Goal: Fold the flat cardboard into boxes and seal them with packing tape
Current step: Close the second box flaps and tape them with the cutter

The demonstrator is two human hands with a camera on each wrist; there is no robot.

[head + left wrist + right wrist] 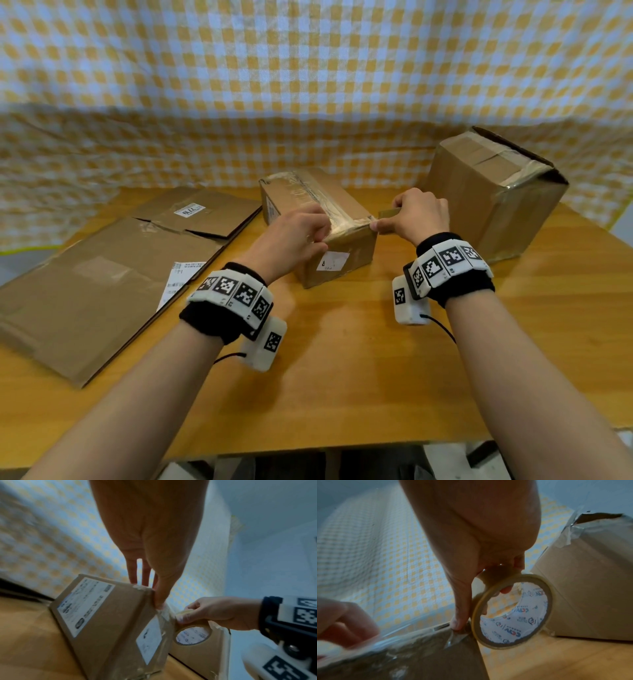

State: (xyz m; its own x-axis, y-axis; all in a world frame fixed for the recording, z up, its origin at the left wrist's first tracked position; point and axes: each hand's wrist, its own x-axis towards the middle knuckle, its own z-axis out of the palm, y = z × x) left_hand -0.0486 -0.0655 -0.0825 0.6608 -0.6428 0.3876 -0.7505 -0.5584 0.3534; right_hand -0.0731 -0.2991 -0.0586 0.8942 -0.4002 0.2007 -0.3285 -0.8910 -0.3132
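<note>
A small cardboard box [342, 263] with clear tape along its top stands mid-table. My left hand [322, 236] rests on the near top edge. In the left wrist view its thumb [159, 601] presses the tape on the box [106, 615] at that edge, with the fingers on the top face. My right hand [380, 224] grips the tape roll [388, 213] just off the box's right corner. In the right wrist view the fingers pass through the roll [534, 615], and the thumb [458, 622] pins the clear tape to the corner.
A larger taped box [493, 192] stands at the right rear, close behind my right hand. Two flat cardboard sheets [102, 284] [202, 212] lie on the left of the wooden table [342, 377]. A checked cloth [308, 85] hangs behind.
</note>
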